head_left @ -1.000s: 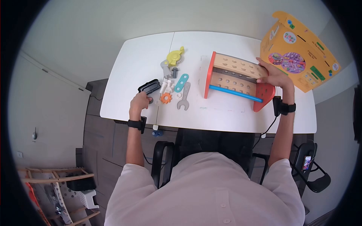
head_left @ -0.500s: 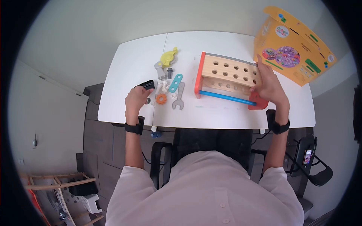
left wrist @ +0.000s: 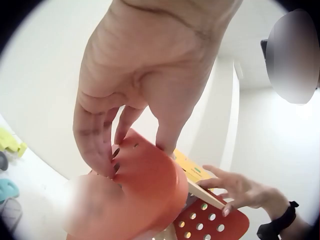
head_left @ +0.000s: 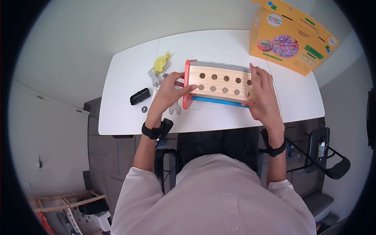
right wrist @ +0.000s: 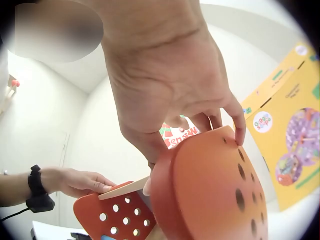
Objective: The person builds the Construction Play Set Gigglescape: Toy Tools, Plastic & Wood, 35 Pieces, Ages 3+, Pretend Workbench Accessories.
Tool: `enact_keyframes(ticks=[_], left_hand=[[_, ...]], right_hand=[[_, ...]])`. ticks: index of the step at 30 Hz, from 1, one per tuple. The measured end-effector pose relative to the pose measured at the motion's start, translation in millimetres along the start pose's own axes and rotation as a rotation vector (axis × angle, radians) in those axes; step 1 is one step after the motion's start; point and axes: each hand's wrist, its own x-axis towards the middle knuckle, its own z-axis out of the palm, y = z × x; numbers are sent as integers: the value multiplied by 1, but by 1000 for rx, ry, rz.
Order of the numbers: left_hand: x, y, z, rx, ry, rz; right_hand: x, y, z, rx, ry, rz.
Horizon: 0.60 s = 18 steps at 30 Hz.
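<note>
A toy workbench (head_left: 219, 83) with a holed wooden top, red end panels and a blue rod is between my hands, its top tipped towards me. My left hand (head_left: 168, 94) grips the left end, thumb on the wooden top and fingers over the red panel (left wrist: 155, 185). At the other end, my right hand (head_left: 266, 98) holds the workbench, its fingers spread over the top edge and the right red panel (right wrist: 210, 185). Just left of the workbench lies a grey toy wrench (head_left: 175, 109), partly covered by my left hand and the bench.
On the table's left are a black tray-like piece (head_left: 140, 96), a small grey round piece (head_left: 144, 109), a yellow toy tool (head_left: 161, 63) and a grey piece (head_left: 154, 76). A yellow printed box (head_left: 290, 58) stands at the back right.
My left hand has left the black piece and moved right onto the workbench's left end. The workbench has shifted left towards the loose tools, and its top has tipped towards me.
</note>
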Motion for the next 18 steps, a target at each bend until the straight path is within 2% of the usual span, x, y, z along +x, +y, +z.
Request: enact_keyframes(ticks=[2, 5, 7, 18], left_hand=[[-1, -2, 3, -41, -21, -64], [-4, -3, 10, 27, 7, -7], [-4, -5, 14, 90, 29, 23], [-7, -13, 31, 50, 105, 25]], right_hand=[[-2, -1, 3, 16, 16, -2], [-5, 4, 18, -59, 58, -11], [-4, 10, 30, -207, 92, -36], [1, 20, 53, -230, 192, 2]])
